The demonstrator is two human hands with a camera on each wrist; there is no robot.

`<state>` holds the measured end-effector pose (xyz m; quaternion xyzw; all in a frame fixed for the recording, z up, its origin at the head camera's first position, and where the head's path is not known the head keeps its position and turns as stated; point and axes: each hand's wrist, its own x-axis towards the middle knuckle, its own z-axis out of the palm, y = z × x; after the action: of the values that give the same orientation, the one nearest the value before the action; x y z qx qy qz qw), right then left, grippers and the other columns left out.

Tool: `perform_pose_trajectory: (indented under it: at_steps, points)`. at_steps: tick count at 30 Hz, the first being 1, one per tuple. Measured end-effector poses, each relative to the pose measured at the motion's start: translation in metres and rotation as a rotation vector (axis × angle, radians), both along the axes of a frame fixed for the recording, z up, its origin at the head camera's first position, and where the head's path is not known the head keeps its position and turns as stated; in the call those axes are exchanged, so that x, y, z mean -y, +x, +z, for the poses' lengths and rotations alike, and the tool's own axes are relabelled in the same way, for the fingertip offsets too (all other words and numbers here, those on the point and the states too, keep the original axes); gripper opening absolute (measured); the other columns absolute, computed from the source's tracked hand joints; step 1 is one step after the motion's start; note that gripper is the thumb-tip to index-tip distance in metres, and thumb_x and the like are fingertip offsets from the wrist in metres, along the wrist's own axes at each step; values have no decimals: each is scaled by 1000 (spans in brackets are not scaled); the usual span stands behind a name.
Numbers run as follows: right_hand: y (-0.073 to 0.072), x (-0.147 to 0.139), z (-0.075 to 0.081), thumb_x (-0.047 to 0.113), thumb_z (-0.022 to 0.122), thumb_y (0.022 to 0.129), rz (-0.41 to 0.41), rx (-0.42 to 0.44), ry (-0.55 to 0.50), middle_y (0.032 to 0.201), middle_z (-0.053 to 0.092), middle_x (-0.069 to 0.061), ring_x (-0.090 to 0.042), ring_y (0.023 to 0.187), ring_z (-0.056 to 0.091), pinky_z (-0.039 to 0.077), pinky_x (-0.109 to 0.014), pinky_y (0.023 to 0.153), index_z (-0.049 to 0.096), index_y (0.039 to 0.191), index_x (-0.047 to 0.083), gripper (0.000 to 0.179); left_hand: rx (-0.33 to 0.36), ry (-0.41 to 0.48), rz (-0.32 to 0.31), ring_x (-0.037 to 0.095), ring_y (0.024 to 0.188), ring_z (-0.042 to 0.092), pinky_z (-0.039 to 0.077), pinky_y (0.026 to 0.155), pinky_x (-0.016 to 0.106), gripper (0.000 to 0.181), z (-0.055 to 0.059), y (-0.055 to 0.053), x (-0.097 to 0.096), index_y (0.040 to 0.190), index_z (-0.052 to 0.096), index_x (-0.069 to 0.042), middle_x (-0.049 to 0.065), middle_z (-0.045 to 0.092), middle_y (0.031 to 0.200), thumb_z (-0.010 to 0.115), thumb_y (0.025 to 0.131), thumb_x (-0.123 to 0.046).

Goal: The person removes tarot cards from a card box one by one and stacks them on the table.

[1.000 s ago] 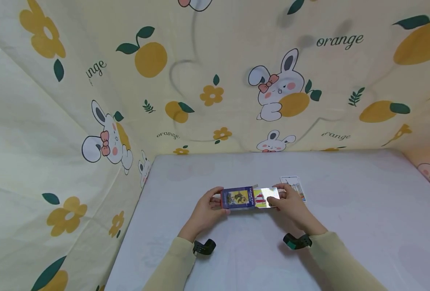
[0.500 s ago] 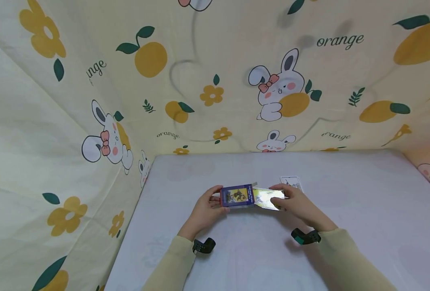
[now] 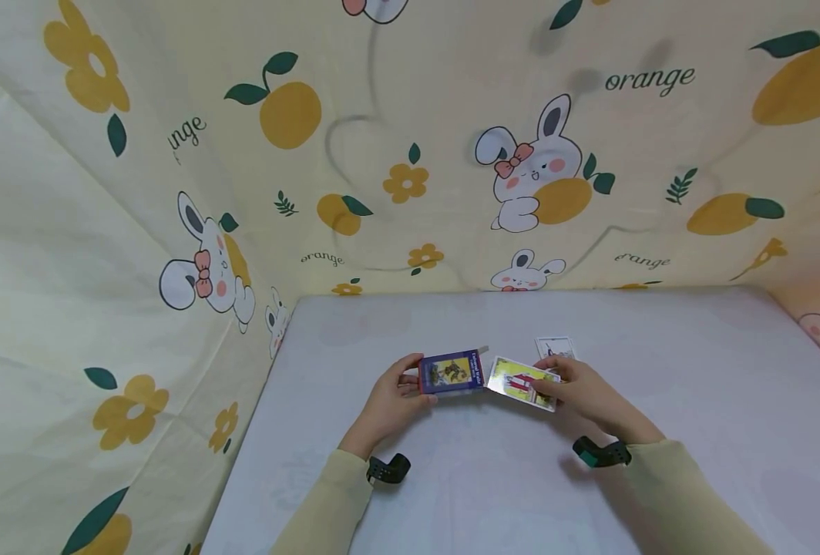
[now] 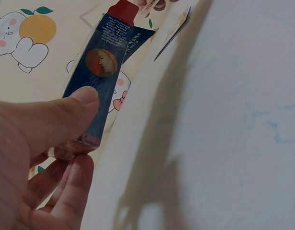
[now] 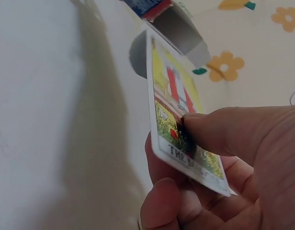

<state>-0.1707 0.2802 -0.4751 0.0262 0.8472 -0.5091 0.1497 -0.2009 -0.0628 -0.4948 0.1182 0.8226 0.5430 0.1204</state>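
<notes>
Near the table's middle, my left hand point(image 3: 392, 393) holds a dark blue tarot card box point(image 3: 452, 372) by its left end. In the left wrist view its thumb presses the narrow side of the box point(image 4: 102, 79), with fingers under the end. My right hand point(image 3: 590, 397) pinches a yellow-faced tarot card point(image 3: 514, 383) between thumb and fingers. The card is tilted, just right of the box's end. In the right wrist view, the box end point(image 5: 181, 31) gapes with its flaps spread, and the card point(image 5: 174, 91) is outside it. Whether other cards are inside cannot be seen.
Another card point(image 3: 556, 344) lies on the white-covered table point(image 3: 438, 493) behind my right hand, which partly covers it. A cream cloth point(image 3: 445, 231) with rabbits and oranges stands behind the table and along its left side. Black bands point(image 3: 389, 469) sit on both wrists.
My right hand has moved right and slightly down, drawing the tarot card out of the box. The box has tilted a little in my left hand, which stays nearly in place.
</notes>
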Motion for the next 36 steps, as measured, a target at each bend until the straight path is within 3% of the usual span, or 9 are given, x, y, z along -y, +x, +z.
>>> perform_pose_trajectory:
  at_steps: [5,16,22,28,36]
  points:
    - [0,-9,1,40,67,90,-27,-1,1,110,61,-13,-24,88,58,52,-35,72,52,129,8,53,0,-12,1,18,109,59,49,91,28,79,1,1,0,146,41,-26,4,49,135,83,78,-19]
    - [-2,-21,-1,34,62,96,-186,-36,-55,122,56,-23,-22,89,61,56,-34,74,40,132,0,55,2,-19,7,19,109,59,50,92,30,79,4,3,-2,145,42,-26,4,49,134,83,78,-20]
    - [-3,-24,-6,34,56,98,-340,-54,15,123,50,-23,-25,91,57,54,-29,68,36,136,0,56,6,-13,10,19,109,59,50,92,31,79,4,5,-2,145,42,-25,4,49,134,83,78,-20]
    - [-7,-22,-9,32,53,98,-489,-110,117,112,49,-20,-25,82,55,50,-27,56,38,135,-1,52,9,-13,15,20,109,59,50,91,31,79,4,5,-3,145,42,-24,4,49,135,83,78,-20]
    - [-12,-16,-14,27,53,98,-527,-150,155,108,49,-19,-27,85,53,50,-28,55,40,132,-3,47,18,-2,11,19,109,59,50,91,30,77,4,6,-2,145,43,-26,3,49,136,83,78,-19]
